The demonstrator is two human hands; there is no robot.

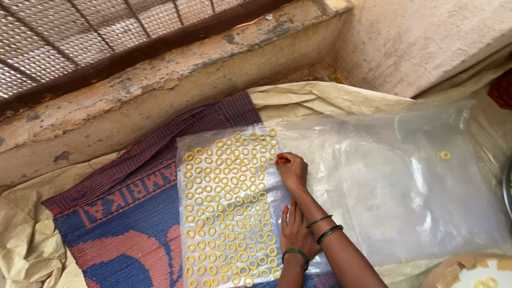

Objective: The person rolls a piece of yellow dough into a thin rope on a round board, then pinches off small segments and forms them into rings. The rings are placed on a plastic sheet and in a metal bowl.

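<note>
Clear plastic sheet (384,176), yellow ring (278,160) at right-hand fingers (281,158)

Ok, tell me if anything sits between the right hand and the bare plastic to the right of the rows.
Nothing visible does. The right hand is at the right edge of the yellow rings, and the clear plastic sheet beside it lies bare, apart from one stray ring far off to the right.

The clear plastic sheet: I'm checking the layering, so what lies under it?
Under the clear plastic sheet show a blue and red woven mat and beige cloth; beneath those, hidden.
</note>
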